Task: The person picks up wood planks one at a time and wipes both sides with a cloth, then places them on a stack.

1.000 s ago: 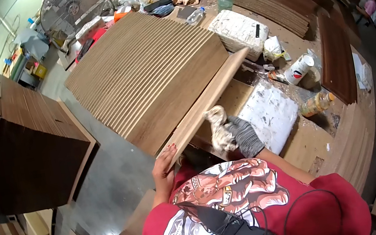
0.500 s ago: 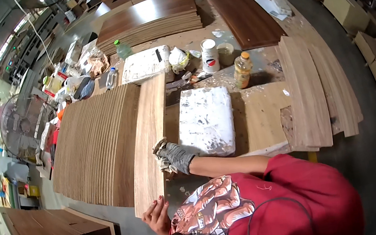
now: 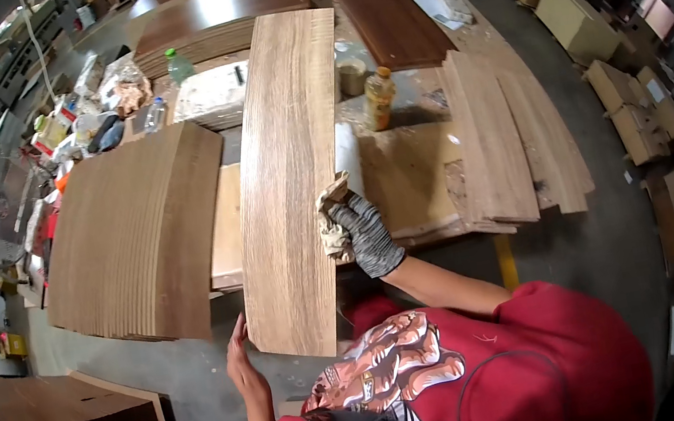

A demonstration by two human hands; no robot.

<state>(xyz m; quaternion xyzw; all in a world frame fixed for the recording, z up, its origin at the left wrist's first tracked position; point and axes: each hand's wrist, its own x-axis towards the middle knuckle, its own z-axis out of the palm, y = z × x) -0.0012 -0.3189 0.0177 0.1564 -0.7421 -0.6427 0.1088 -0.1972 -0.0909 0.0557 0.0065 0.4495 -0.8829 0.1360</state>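
I see board (image 3: 284, 193) over bench (image 3: 417, 196), between stack (image 3: 134, 237) and bottle (image 3: 380, 99). Right hand (image 3: 367, 237) clamped on rag (image 3: 332, 234) at board's edge; left hand (image 3: 245, 366) at lower-left edge (grip hidden, can't tell). Loose left hold could let board swing, knocking bottle.

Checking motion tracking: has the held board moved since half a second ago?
Yes: the board shifted right, away from the upright stack, opening a gap.

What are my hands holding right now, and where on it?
Left hand: the wood board, by its near left corner. Right gloved hand: a bunched cloth, at the board's right edge.
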